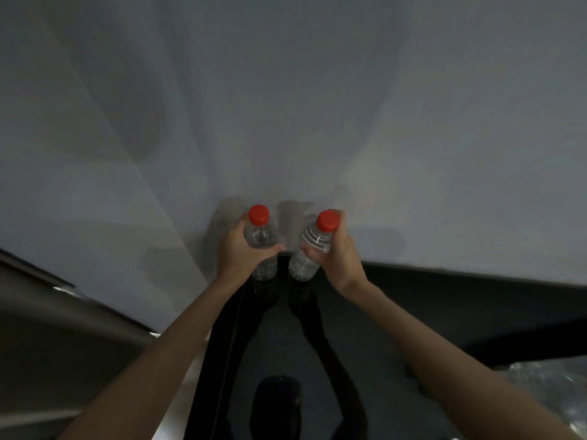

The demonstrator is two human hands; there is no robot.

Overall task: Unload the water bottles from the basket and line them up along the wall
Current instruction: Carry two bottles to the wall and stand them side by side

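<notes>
Your left fingers [275, 248] are wrapped around the shoulder of the left bottle [261, 246], thumb tip reaching across its front; the left hand [241, 249] grasps it just below the red cap [258, 214]. That bottle stands close to upright, its base low against the dark glossy floor [413, 315], though you cannot tell whether it touches.

Your right fingers [313, 253] are clamped on the upper body of the right bottle [309, 252], with the right hand [340, 258] curled behind its neck and its red cap [327, 220] pressed near the knuckles. This bottle tilts, cap leaning right, base angled toward the left bottle. The two bottles sit near each other, with a narrow gap between them.

Both are clear plastic, ribbed. Both are held right in front of the pale wall [317, 106], at the line where it meets the floor. Shadows of hands and bottles fall on the wall behind.

Your bare forearms run up from the lower corners of the view. Crinkled clear plastic [552, 385] shows at the lower right edge.
</notes>
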